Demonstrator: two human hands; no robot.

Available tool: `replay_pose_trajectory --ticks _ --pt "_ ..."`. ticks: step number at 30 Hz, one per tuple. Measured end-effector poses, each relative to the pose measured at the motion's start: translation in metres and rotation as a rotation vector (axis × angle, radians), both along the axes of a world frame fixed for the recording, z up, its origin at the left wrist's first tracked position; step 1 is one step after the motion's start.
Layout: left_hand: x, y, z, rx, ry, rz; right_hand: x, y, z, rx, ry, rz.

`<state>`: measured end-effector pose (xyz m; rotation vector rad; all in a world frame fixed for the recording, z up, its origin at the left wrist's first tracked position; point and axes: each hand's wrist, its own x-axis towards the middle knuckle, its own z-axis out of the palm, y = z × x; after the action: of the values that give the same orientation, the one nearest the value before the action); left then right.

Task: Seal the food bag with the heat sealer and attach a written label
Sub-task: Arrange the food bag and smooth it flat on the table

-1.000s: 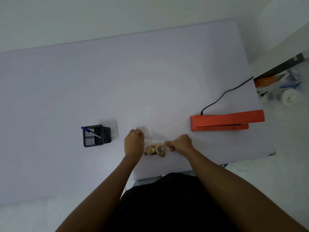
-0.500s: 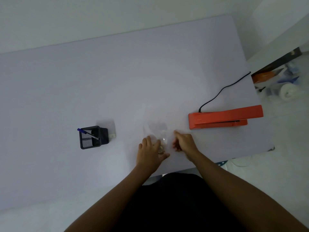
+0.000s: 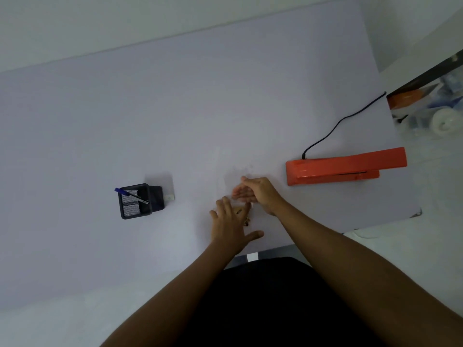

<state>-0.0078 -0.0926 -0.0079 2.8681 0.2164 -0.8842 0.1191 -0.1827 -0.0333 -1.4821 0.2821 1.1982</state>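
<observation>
A clear food bag (image 3: pixel 235 174) lies flat on the pale table near its front edge, hard to see against the surface. Brown food (image 3: pixel 246 222) shows at its near end. My left hand (image 3: pixel 231 226) lies flat on the food end with fingers spread. My right hand (image 3: pixel 259 192) rests edge-on over the bag's upper part, fingers stretched out. The orange heat sealer (image 3: pixel 345 166) sits to the right, apart from both hands, its jaw pointing right. A small white label (image 3: pixel 169 197) lies beside the pen holder.
A black mesh pen holder (image 3: pixel 136 202) with a blue pen (image 3: pixel 125 192) stands to the left. The sealer's black cord (image 3: pixel 343 121) runs off the table's right edge. Clutter lies on the floor at the far right (image 3: pixel 431 108).
Both hands let go of the bag's top corners. The left hand came down flat on the food end. The right hand moved up over the bag's upper part and spread out.
</observation>
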Motion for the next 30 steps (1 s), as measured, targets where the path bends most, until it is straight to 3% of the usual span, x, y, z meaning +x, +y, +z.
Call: replay_pose_trajectory --ticks 16,30 --pt "0.004 -0.001 0.001 -0.049 0.002 0.058 0.125 0.048 -0.019 0.073 -0.172 -0.236" --pt "0.005 -0.006 0.006 -0.060 0.090 0.066 0.007 0.027 -0.011 0.182 0.047 0.188"
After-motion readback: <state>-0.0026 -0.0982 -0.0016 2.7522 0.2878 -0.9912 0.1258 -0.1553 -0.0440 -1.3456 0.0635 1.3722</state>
